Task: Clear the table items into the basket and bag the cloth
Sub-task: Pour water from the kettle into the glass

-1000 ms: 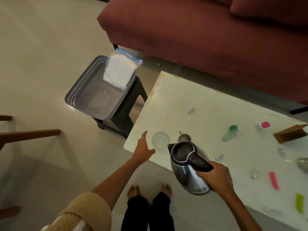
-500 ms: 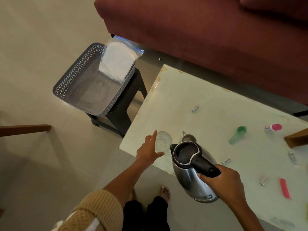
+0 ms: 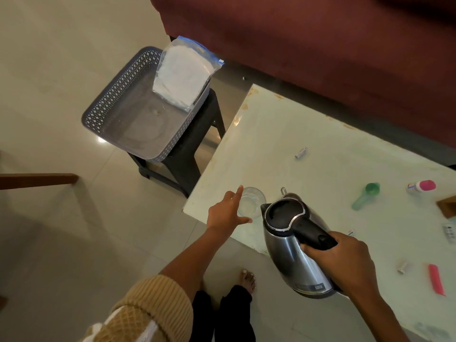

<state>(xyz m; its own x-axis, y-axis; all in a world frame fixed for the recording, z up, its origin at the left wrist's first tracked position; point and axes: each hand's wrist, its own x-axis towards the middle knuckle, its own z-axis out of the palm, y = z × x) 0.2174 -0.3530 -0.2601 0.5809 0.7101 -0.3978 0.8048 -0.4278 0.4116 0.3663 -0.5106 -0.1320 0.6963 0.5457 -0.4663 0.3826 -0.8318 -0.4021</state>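
Note:
My right hand (image 3: pixel 340 262) grips the black handle of a steel kettle (image 3: pixel 293 245), lifted over the table's near edge. Beside a clear glass (image 3: pixel 252 202) at the near-left corner of the pale table (image 3: pixel 283 134), my left hand (image 3: pixel 225 213) has its fingers spread and touches the glass's left side. The grey perforated basket (image 3: pixel 128 129) stands on a dark stool (image 3: pixel 190 154) left of the table. A zip bag with a white cloth (image 3: pixel 182 75) leans in the basket's far end.
On the table lie small batteries (image 3: pixel 301 152), a green scoop (image 3: pixel 365 199), a pink-capped tube (image 3: pixel 422 186), a pink strip (image 3: pixel 436 279) and a wooden stand (image 3: pixel 447 205). A maroon sofa (image 3: pixel 320 45) runs behind. A wooden chair rail (image 3: pixel 37 180) juts in at left.
My left hand has moved right along the table edge until its fingers touch the glass. The kettle stays lifted in my right hand. The view has shifted slightly.

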